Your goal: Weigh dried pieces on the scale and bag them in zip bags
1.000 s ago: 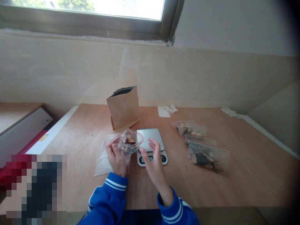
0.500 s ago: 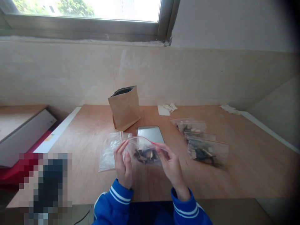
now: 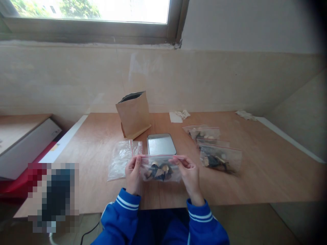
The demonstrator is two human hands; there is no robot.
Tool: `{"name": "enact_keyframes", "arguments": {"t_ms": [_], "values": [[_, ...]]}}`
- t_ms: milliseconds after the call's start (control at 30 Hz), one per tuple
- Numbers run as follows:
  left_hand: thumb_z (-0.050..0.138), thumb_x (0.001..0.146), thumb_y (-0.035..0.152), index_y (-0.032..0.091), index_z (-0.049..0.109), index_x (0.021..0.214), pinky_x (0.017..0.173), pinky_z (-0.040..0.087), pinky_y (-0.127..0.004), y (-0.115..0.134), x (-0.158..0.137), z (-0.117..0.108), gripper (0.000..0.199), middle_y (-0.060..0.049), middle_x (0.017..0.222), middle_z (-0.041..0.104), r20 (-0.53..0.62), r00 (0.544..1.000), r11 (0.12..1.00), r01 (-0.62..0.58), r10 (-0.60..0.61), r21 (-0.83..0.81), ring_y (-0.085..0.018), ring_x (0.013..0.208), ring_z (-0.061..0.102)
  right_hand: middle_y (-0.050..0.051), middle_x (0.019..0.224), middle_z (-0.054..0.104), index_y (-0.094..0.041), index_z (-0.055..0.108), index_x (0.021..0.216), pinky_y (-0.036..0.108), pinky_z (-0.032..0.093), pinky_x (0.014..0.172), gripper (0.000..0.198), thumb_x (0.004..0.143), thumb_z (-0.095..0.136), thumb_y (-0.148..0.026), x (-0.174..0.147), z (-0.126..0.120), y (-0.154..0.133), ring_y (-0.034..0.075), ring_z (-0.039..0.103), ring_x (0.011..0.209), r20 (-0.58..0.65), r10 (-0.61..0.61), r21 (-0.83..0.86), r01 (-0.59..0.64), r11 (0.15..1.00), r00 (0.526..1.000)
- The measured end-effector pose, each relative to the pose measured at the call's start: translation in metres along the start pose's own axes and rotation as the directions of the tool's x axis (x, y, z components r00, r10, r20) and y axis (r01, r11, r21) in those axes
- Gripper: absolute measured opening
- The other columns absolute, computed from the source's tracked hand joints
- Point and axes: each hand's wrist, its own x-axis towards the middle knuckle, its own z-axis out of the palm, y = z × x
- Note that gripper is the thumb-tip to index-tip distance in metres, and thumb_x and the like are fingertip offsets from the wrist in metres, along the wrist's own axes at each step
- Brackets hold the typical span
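Note:
A clear zip bag [image 3: 148,177] with a red seal strip, holding dark and tan dried pieces, hangs between my hands near the table's front. My left hand [image 3: 133,172] pinches its top left corner between thumb and fingers. At the right end of the strip, my right hand [image 3: 188,173] grips the edge, thumb on top. The bag's mouth is drawn straight and looks pressed together. Just beyond it lies a flat silver scale [image 3: 161,143]. Left of the scale, empty clear zip bags [image 3: 119,160] lie flat, partly beside my left hand.
An open brown paper pouch [image 3: 134,115] stands at the back left. Several filled zip bags [image 3: 221,161] lie to the right. White paper [image 3: 176,117] and a crumpled tissue [image 3: 245,115] sit along the back edge. A pixelated dark object [image 3: 57,194] is at lower left.
The bag's mouth, bowed and gaping before, is now pulled straight. My left fingers have closed from a spread pose onto its corner. The view has shifted slightly.

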Motion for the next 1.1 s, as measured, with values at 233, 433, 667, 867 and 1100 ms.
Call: {"name": "enact_keyframes", "arguments": {"t_ms": [233,433,667,867,1100], "values": [[0.052,0.087,0.054,0.019,0.067,0.114,0.082,0.050,-0.030,-0.013,-0.006,-0.007,0.047,-0.008,0.106,0.071,0.165,0.983,0.995,0.090,-0.082,-0.041,-0.020,0.098,0.065,0.009,0.097,0.074,-0.017,0.069,0.096,0.039,0.055,0.086,0.037,0.083,0.062,-0.051,-0.009,-0.005,0.029,0.024,0.070,0.092,-0.033,-0.040,-0.095,0.036,0.995,0.999],[0.068,0.078,0.045,0.015,0.064,0.095,0.076,0.052,-0.029,-0.018,-0.009,-0.006,0.034,-0.007,0.092,0.073,0.079,0.992,0.988,0.111,-0.103,-0.111,-0.018,0.084,0.068,0.011,0.104,0.071,-0.018,0.067,0.109,0.038,0.054,0.084,0.043,0.094,0.044,-0.050,-0.014,-0.006,0.040,0.023,0.068,0.094,-0.065,-0.131,-0.172,0.118,0.978,0.989],[0.068,0.078,0.043,0.016,0.061,0.085,0.067,0.051,-0.027,-0.011,-0.013,-0.002,0.029,-0.005,0.082,0.073,0.116,0.988,0.991,0.116,-0.107,-0.074,-0.017,0.076,0.068,0.009,0.089,0.069,-0.018,0.063,0.109,0.037,0.051,0.081,0.045,0.096,0.036,-0.051,-0.011,-0.006,0.044,0.022,0.065,0.085,-0.135,-0.203,-0.298,0.155,0.942,0.970],[0.069,0.078,0.040,0.016,0.064,0.083,0.071,0.051,-0.027,-0.013,-0.012,-0.002,0.025,-0.004,0.082,0.071,0.101,0.994,0.998,0.049,-0.045,-0.039,-0.016,0.078,0.066,0.007,0.085,0.067,-0.017,0.061,0.103,0.034,0.050,0.077,0.046,0.096,0.034,-0.053,-0.012,-0.007,0.045,0.021,0.063,0.080,-0.162,-0.183,-0.281,0.133,0.951,0.970],[0.068,0.079,0.041,0.016,0.065,0.084,0.073,0.048,-0.026,-0.017,-0.012,-0.004,0.026,-0.003,0.083,0.069,0.111,0.993,0.999,0.029,-0.028,-0.012,-0.015,0.079,0.063,0.008,0.086,0.066,-0.017,0.059,0.101,0.034,0.048,0.078,0.042,0.097,0.033,-0.050,-0.014,-0.008,0.044,0.021,0.061,0.080,-0.168,-0.166,-0.270,0.117,0.956,0.972]]}}
